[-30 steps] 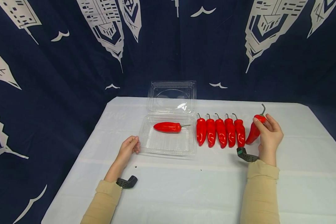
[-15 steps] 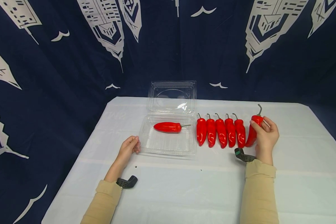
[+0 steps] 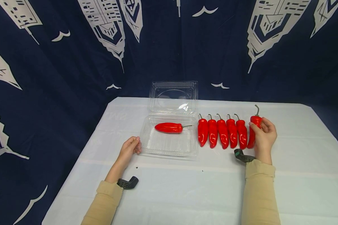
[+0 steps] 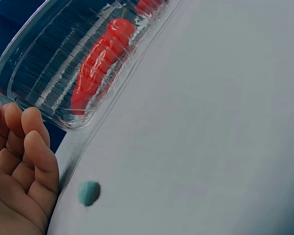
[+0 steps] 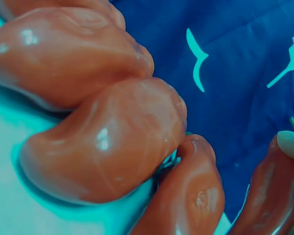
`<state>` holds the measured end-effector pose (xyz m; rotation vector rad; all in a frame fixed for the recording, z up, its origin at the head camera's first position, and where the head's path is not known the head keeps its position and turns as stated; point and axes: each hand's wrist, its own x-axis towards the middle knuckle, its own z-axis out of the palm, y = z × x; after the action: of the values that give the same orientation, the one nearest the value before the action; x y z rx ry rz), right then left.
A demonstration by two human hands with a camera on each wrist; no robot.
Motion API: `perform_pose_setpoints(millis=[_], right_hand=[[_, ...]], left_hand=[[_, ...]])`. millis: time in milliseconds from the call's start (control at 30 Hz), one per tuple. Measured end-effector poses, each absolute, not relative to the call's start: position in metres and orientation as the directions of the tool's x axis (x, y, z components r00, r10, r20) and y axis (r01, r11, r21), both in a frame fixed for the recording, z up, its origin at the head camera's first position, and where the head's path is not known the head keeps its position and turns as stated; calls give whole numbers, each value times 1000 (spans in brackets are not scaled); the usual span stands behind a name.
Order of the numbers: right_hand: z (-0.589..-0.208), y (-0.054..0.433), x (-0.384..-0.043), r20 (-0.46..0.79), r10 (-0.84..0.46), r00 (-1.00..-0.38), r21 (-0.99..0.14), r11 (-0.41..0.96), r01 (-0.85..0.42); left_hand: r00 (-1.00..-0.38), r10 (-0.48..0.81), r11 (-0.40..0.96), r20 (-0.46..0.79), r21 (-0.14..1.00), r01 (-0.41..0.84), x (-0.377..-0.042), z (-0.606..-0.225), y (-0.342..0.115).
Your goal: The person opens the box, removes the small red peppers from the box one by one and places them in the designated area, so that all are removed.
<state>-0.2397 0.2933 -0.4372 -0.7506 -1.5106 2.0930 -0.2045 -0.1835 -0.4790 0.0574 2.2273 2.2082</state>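
Observation:
My right hand [image 3: 265, 135] pinches a red chili pepper [image 3: 253, 139] near its stem end, stem up, at the right end of a row of several red chili peppers [image 3: 222, 132]. Its tip is at the table beside the last one. In the right wrist view, a fingertip [image 5: 290, 144] lies on the held pepper [image 5: 272, 188]. My left hand [image 3: 130, 147] holds the left edge of a clear plastic clamshell container [image 3: 146, 143], its lid [image 3: 173, 106] raised. One red pepper [image 3: 168, 127] lies crosswise in the base. Curled fingers [image 4: 32, 117] meet the rim in the left wrist view.
Everything stands on a white-covered table [image 3: 186, 190]. Behind it hangs a dark blue cloth [image 3: 186, 56] with white prints. Small dark specks lie near the front. A black wrist device [image 3: 243, 155] sits close below the row's right end.
My right hand has moved left with the held pepper, bringing it close beside the row and more upright. The left hand, the container and the pepper inside have stayed put.

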Motion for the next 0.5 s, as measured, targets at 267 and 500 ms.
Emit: perform_pose_setpoints(millis=[267,500], right_hand=[[-439,294,-242,-177,621,-763,-965,-264,8],[-441,294,-244,-188,593,-782,-973,-218,69]], left_hand=[[-999,29,14,30,999,30,-205,-479,-184],[-999,31,8,31,999,31,-205,-479,-184]])
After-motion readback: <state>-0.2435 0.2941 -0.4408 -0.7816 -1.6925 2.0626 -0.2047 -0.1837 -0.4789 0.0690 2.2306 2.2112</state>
